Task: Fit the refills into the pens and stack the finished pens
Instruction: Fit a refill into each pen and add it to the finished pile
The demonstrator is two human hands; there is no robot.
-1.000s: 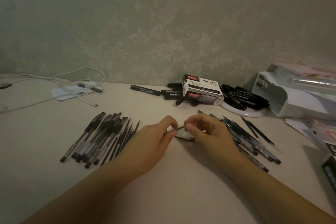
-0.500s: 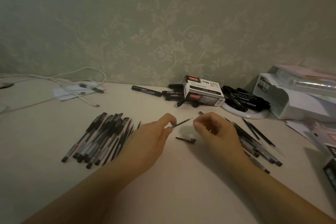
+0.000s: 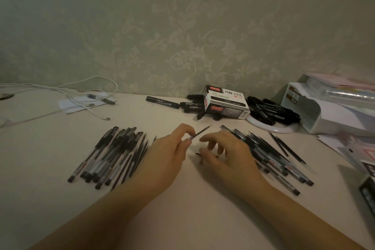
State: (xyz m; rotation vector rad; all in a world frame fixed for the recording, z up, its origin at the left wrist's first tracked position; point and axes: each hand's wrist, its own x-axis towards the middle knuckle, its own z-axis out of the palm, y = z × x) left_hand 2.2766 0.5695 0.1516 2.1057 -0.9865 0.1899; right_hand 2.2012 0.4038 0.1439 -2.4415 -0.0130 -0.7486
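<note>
Refill pinched in left hand, tip pointing far-right; right hand, having released it, now reaches with loosely spread fingers toward small pen part on table, presumably next assembly piece.

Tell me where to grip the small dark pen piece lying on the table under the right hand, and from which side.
Pinch the small dark pen piece across its narrow width near its middle, coming straight down from above. It lies flat on the pale table, so only its top and long sides are free. The right hand already hovers over it with fingers spread, while the left hand pinches the thin dark refill.
</note>
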